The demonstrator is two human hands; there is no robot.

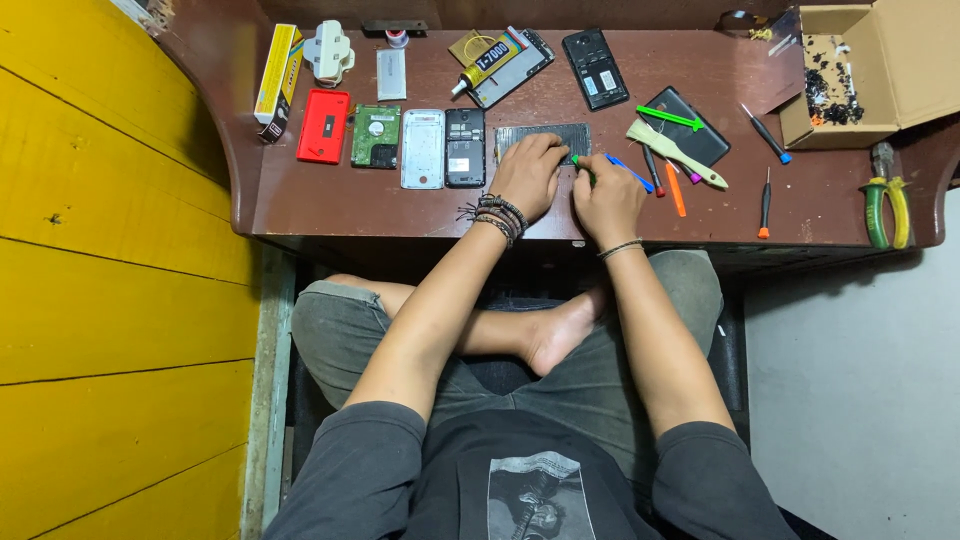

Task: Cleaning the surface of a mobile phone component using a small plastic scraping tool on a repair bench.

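Note:
A dark phone part (pixel 545 135) lies flat on the brown desk (pixel 350 205), just ahead of both hands. My left hand (pixel 528 175) presses down on its near edge, a stack of beaded bracelets on the wrist. My right hand (pixel 606 195) grips a small green tool (pixel 580 162) whose tip touches the part's right end. A blue tool (pixel 628 172) sticks out from behind my right hand.
Left of the hands lie a black phone (pixel 465 147), a white phone back (pixel 423 148), a hard drive (pixel 376 136) and a red case (pixel 324 126). A glue tube (pixel 485 65), brush (pixel 675 152), screwdrivers (pixel 765 200), pliers (pixel 886 200) and a cardboard box (pixel 880 65) sit to the right.

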